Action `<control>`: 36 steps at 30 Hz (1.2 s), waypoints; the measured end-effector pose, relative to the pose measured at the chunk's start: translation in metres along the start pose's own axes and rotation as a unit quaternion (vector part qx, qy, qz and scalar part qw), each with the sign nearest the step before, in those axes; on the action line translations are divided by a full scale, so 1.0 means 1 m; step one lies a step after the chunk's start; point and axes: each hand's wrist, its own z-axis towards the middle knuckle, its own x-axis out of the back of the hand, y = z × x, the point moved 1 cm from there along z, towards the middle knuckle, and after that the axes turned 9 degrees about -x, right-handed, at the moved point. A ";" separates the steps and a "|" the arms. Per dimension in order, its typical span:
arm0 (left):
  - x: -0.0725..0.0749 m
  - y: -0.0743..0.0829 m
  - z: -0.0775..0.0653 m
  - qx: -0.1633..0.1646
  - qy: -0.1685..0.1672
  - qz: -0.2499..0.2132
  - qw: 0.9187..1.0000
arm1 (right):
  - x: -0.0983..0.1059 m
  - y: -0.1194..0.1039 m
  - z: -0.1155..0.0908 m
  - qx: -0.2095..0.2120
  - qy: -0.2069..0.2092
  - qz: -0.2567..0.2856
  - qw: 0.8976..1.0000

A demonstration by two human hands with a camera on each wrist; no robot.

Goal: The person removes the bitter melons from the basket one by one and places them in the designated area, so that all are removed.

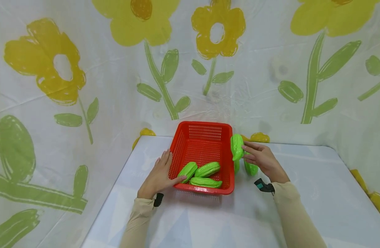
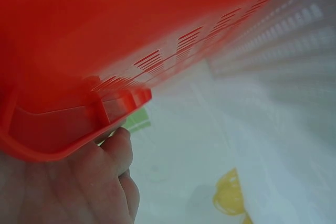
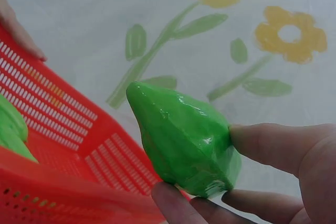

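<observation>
My right hand [image 1: 267,162] pinches a green bitter melon [image 1: 237,147] between thumb and fingers, raised beside the basket's right rim. In the right wrist view the bitter melon [image 3: 181,135] points its narrow end up and left, overlapping the basket wall. My left hand [image 1: 158,174] holds the red plastic basket [image 1: 209,124] at its near left corner, thumb over the rim inside and fingers along the outside. From the left wrist, the hand [image 2: 68,187] lies right under the basket's rim [image 2: 58,150]. Three bitter melons [image 1: 207,169] lie in the basket's near half.
Two more bitter melons stand on the table right of the basket, one [image 1: 251,168] below my right hand and another [image 1: 236,166] partly hidden by the basket. A flower-printed curtain [image 1: 258,86] surrounds the white table [image 1: 310,193] at the back and sides.
</observation>
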 end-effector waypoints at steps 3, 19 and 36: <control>0.000 0.000 0.000 0.003 -0.005 0.000 1.000 | 0.009 0.004 -0.003 0.002 0.000 0.004 1.000; 0.000 0.001 -0.002 0.001 0.000 -0.008 1.000 | 0.046 0.022 -0.010 -0.012 -0.006 0.024 1.000; 0.000 0.001 -0.002 0.000 0.000 0.001 1.000 | 0.082 0.049 -0.013 -0.034 -0.001 0.080 0.996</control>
